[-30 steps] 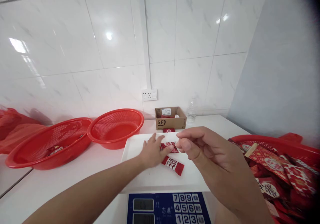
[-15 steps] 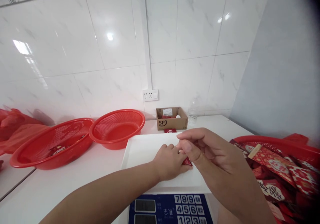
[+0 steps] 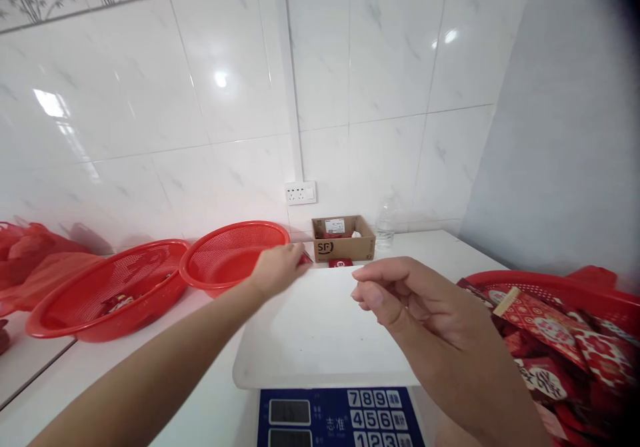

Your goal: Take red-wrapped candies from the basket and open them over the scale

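Observation:
My left hand (image 3: 281, 268) reaches over the far left edge of the white pan (image 3: 320, 347) of a digital scale, close to the round red basket (image 3: 235, 230). Its fingers close on a small red packet (image 3: 306, 258), of which only an end shows. Above the pan's right side hovers my right hand (image 3: 425, 314), thumb and fingertips pinched together; whatever they might hold cannot be made out. Below the pan lies the scale's blue keypad panel (image 3: 337, 424) with two small displays.
At right, a red basket (image 3: 520, 278) is heaped with red packets (image 3: 550, 327). A cardboard box (image 3: 345, 248) and a clear bottle (image 3: 385, 224) stand by the wall, a red packet (image 3: 341, 263) before the box. Farther left are an oval red basket (image 3: 165, 300) and red bags (image 3: 45, 267).
My left hand has moved from the middle of the pan to its far left edge, carrying the red packet off it. My right hand has barely moved.

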Demonstrator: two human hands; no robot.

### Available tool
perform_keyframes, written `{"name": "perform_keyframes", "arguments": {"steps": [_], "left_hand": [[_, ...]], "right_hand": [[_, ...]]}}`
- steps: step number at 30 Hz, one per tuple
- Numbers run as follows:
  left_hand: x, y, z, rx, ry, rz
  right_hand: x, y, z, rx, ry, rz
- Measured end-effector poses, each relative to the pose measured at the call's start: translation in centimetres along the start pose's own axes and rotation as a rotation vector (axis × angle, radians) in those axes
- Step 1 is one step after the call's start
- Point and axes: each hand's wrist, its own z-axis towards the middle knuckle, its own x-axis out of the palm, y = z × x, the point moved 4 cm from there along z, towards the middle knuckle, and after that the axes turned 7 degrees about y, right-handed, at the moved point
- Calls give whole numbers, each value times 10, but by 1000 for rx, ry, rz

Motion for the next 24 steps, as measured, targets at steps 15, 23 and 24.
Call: {"name": "perform_keyframes", "arguments": {"steps": [15,23,24], "left_hand": [[3,56,-64,-168,-454,-356],[-10,-36,-109,271,-201,-586],[-11,-41,-112,339,-152,-613]], "right_hand": [[13,7,1,-85,112,-69],[31,28,-20,-53,166,-114],[31,27,-25,-25,165,-136]]}}
